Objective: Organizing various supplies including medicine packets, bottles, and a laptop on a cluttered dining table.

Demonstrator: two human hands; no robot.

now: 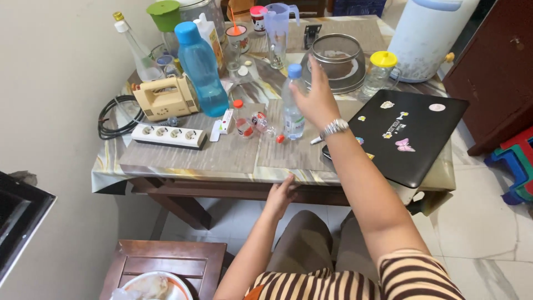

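Right hand (pixel 316 100) was raised over the table (pixel 222 158), fingers spread apart, palm against the right side of a small clear plastic water bottle (pixel 292 108) with a blue cap. It was touching or just about to; grip not closed around it. The bottle stood upright, long axis vertical, directly left of the palm, on the wood-grain mat near the table's middle. The right hand was far nearer to it than the left. A metal watch (pixel 335 128) was on that wrist.

Left hand (pixel 280 194) rested on the table's front edge, fingers loosely open, holding nothing.

Around the bottle: a tall blue translucent bottle (pixel 201 66) further left, a small glass jar with a red lid (pixel 242 119) just beside it, a white power strip (pixel 168 136), a cream hand mixer (pixel 165 97). Behind the hand sat a round metal sieve (pixel 336 61) and a jar with a yellow lid (pixel 380 72). A black laptop (pixel 408 136) with stickers lay closed to the right, matte and flat.
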